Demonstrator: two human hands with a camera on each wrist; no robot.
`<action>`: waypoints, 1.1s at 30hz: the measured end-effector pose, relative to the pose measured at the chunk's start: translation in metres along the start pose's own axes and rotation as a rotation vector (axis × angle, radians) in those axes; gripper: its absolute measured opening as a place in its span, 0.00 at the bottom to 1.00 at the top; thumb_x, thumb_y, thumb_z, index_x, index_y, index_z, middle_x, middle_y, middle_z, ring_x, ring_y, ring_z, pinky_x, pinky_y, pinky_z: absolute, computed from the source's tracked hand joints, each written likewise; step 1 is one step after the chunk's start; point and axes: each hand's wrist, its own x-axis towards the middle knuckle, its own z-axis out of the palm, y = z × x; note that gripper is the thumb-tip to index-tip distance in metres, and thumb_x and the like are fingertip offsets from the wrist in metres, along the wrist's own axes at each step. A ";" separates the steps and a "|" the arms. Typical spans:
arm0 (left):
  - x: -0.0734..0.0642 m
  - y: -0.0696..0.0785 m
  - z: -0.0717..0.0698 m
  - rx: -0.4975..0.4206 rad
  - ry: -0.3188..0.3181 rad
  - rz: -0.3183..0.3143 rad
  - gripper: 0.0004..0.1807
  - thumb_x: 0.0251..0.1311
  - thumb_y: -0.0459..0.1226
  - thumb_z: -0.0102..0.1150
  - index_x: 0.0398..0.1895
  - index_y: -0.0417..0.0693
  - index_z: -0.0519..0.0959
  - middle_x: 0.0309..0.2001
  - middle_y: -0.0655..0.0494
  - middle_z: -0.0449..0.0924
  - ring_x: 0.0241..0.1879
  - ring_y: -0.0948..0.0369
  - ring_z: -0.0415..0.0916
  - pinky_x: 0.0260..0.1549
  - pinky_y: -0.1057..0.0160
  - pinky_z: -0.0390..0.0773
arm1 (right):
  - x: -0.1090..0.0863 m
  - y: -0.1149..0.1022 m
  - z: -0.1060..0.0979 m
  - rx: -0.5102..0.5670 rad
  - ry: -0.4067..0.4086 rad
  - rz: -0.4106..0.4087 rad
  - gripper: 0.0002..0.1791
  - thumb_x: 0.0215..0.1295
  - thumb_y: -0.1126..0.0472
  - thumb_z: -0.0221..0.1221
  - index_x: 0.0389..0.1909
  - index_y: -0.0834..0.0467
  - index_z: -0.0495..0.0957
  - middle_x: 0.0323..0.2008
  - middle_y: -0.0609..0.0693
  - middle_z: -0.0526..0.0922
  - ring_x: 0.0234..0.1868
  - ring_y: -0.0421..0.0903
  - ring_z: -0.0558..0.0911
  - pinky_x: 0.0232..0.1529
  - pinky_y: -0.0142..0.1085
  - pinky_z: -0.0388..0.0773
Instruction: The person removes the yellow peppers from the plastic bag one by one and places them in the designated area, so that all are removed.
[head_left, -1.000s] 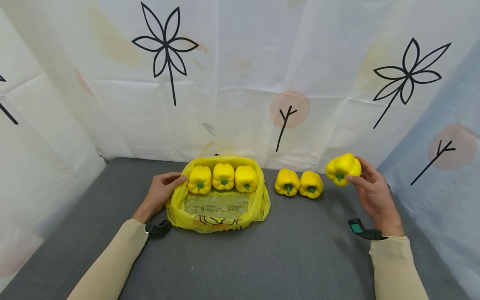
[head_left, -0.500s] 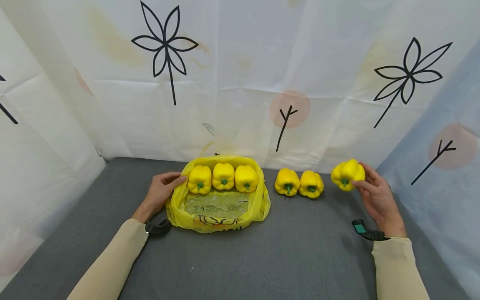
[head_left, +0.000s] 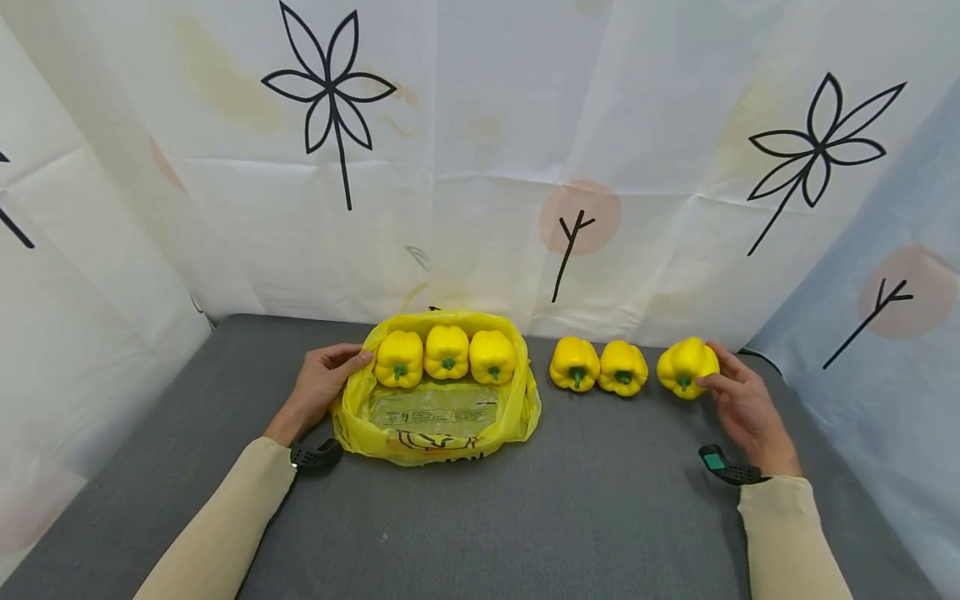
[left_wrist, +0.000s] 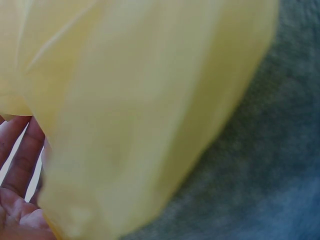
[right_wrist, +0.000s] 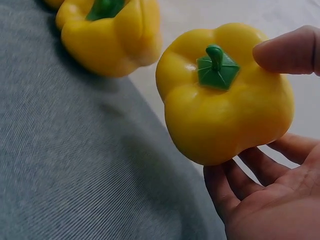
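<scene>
By pale cloth (head_left: 487, 250), thumb (right_wrist: 290, 52) and fingers (right_wrist: 220, 192) bracket pepper (right_wrist: 215, 125).

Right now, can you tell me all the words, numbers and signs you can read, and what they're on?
I can't read any for sure.
Yellow plastic bag, front: big dark lettering, too crumpled to read.
Inside the bag: small print, too tiny.
Fabric backdrop: plant drawings, no words.

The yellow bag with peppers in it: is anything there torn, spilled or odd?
Nothing stands out. The yellow bag is creased but shows no tear, and the three peppers inside sit in a row along its far side, with no visible damage.
</scene>
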 end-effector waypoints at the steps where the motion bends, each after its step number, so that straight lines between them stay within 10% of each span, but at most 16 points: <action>1: 0.000 0.000 0.000 0.000 0.001 0.000 0.23 0.71 0.39 0.62 0.59 0.29 0.79 0.42 0.64 0.85 0.40 0.65 0.83 0.39 0.66 0.85 | 0.001 0.002 -0.001 -0.011 0.000 0.010 0.45 0.74 0.72 0.54 0.81 0.63 0.35 0.60 0.35 0.66 0.55 0.31 0.69 0.55 0.24 0.66; 14: 0.000 -0.001 0.000 -0.001 0.005 -0.001 0.21 0.70 0.39 0.64 0.58 0.31 0.80 0.42 0.64 0.85 0.40 0.65 0.83 0.38 0.66 0.85 | 0.006 0.016 0.003 -0.169 -0.023 0.080 0.45 0.75 0.70 0.53 0.82 0.60 0.36 0.79 0.55 0.46 0.59 0.32 0.64 0.56 0.24 0.63; 33: 0.001 -0.002 -0.001 -0.004 0.004 -0.003 0.22 0.71 0.39 0.63 0.59 0.29 0.79 0.43 0.64 0.84 0.41 0.65 0.83 0.39 0.66 0.85 | 0.009 0.019 0.010 -0.148 -0.035 0.084 0.45 0.75 0.70 0.52 0.82 0.60 0.33 0.82 0.55 0.35 0.73 0.45 0.53 0.69 0.30 0.56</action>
